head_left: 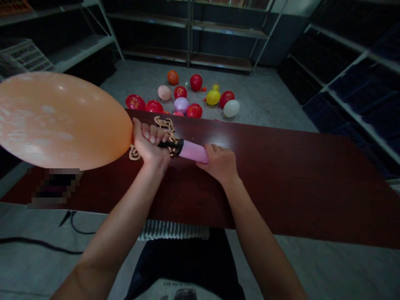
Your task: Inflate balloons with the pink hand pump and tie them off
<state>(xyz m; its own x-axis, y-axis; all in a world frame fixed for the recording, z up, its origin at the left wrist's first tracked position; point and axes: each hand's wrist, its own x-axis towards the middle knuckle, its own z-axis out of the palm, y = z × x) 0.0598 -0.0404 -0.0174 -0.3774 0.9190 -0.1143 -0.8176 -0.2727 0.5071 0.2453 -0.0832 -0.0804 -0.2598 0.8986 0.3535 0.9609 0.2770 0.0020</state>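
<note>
A large orange balloon (65,121) with pale printing is blown up at the left. My left hand (153,141) is closed at its narrow end, around the neck and the black nozzle end of a pump. The balloon pump (193,151) has a pink barrel and a black collar, and lies level above the table. My right hand (220,163) is wrapped around the pump's far right end. Uninflated tan balloons (164,123) lie heaped on the table behind and beside my left hand. My palm hides the join between balloon and nozzle.
The dark red table (296,179) stretches across in front of me. Several inflated balloons (195,110) lie on the floor beyond it. Shelving (218,29) stands at the back and both sides. A blurred-out object (54,187) sits at the table's left, and a black cable (40,243) lies below.
</note>
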